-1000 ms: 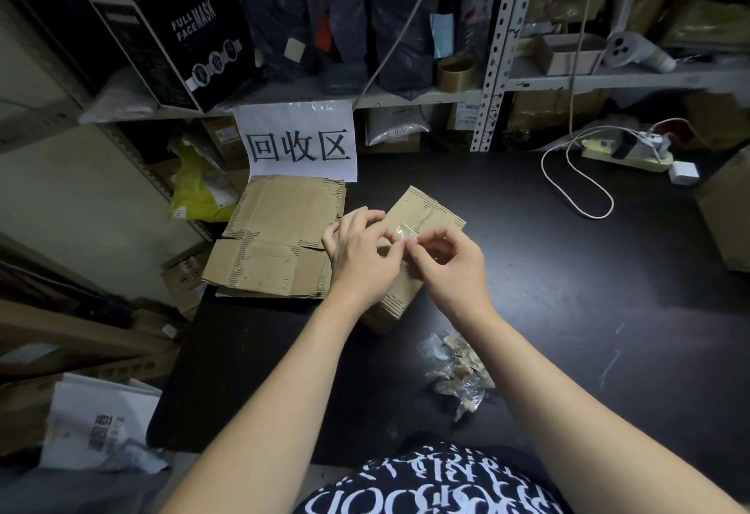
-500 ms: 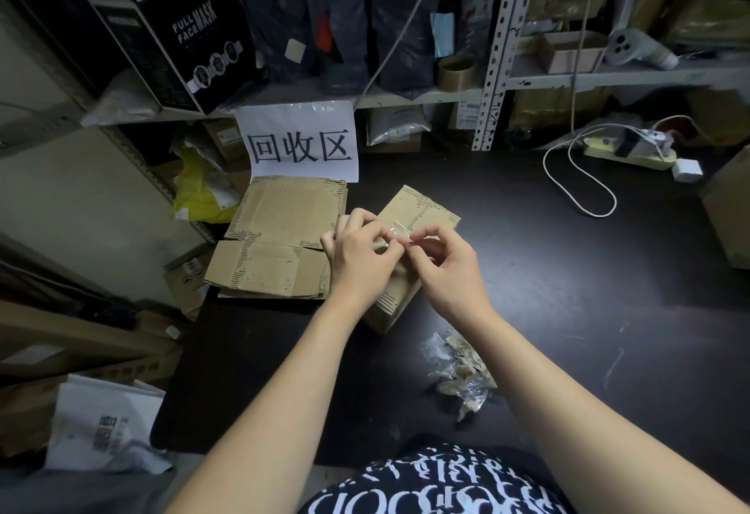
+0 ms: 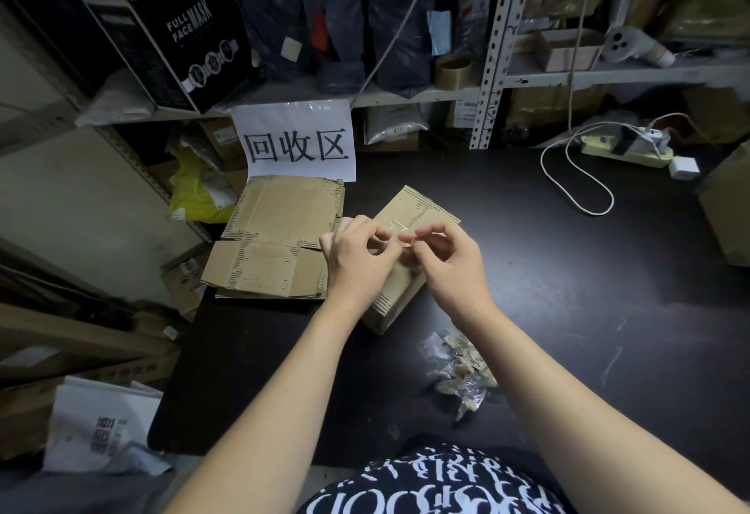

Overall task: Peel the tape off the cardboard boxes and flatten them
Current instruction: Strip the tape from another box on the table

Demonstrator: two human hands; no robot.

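A small closed cardboard box (image 3: 418,209) lies at an angle on the black table (image 3: 568,270), with a strip of clear tape (image 3: 395,229) along its top. My left hand (image 3: 357,257) rests on the box's left side with curled fingers holding it. My right hand (image 3: 450,261) is over the box's middle, thumb and fingers pinching the clear tape right where the left fingertips are. To the left lies a stack of flattened cardboard boxes (image 3: 276,241). A heap of crumpled peeled tape (image 3: 462,371) sits near my right forearm.
A white paper sign (image 3: 296,140) hangs from the shelf (image 3: 406,95) behind the flattened stack. At the back right lie a white cable (image 3: 576,184) and a power strip (image 3: 625,148). Another cardboard box (image 3: 726,205) stands at the right edge. Clutter fills the floor on the left.
Both hands stay on the box. The right hand's fingers have shifted slightly at the tape, and the tape end now shows between the fingertips.
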